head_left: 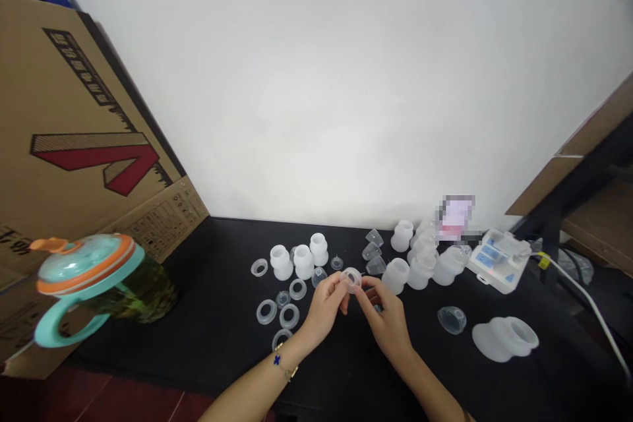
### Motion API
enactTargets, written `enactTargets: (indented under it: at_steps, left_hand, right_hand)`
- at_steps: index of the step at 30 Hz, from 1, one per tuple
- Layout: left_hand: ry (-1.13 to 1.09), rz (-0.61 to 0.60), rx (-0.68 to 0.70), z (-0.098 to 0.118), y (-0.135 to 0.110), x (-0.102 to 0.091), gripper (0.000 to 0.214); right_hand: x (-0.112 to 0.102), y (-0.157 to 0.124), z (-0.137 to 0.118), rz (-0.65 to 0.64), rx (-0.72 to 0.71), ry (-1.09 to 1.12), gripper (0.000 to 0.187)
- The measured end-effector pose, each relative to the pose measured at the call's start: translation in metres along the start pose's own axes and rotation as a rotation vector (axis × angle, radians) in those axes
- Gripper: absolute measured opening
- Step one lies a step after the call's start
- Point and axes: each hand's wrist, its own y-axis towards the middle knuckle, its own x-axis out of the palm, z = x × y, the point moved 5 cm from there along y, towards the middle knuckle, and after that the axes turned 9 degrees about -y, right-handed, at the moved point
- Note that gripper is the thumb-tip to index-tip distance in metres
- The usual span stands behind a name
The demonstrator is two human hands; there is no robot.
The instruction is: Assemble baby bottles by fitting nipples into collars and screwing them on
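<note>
Covering the ring [353,282] partly: fingertips [342,287]

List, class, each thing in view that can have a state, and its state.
Clear ring: held from both sides
Left hand: pinching that ring
Right hand: pinching that ring too
Loose rings: lying unheld
Three left bottles: upright, mouths open
Right-side bottles: clustered; caps hard to tell
Front right bottle: mouth open
Clear dome: lying unheld
Jug: lid on, dark green inside
</note>
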Motion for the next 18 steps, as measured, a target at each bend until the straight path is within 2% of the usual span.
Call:
enactTargets:
  at_steps: [11, 18]
  left_hand:
    - [0.026, 0.006, 0.005, 0.0, 0.001, -0.001, 0.04]
    - [-0.144, 0.009, -0.059, -0.01, 0.0, 0.004, 0.039]
  right_hand:
    - [-0.001, 0.001, -0.002, -0.001, 0.012, -0.008, 0.033]
    - [0.0, 0.0, 0.0, -0.005, 0.01, -0.002, 0.032]
